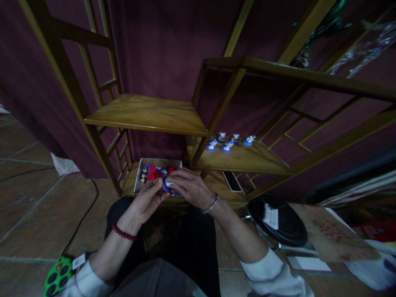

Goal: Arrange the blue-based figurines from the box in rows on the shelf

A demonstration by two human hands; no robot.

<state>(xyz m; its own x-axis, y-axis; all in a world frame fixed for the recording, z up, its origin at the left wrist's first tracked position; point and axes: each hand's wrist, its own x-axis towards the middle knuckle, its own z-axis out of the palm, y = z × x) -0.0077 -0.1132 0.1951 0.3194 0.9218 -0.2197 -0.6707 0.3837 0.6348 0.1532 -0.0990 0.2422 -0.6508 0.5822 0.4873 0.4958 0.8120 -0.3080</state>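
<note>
Figurine [166, 187] sits between your left hand [149, 200] and right hand [192, 188], each grip closed around it, near the box [137, 178]; other figurines [228, 146] stand on the shelf [247, 161].

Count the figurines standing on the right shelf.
5: front-left purple one, front-right purple one, back-left dark one, back-middle dark one, right-hand blue one. The post may hide others.

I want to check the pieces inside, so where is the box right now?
In the head view, the box sits left of centre on the bottom shelf, just beyond the left hand and right hand, partly hidden by them.
</note>
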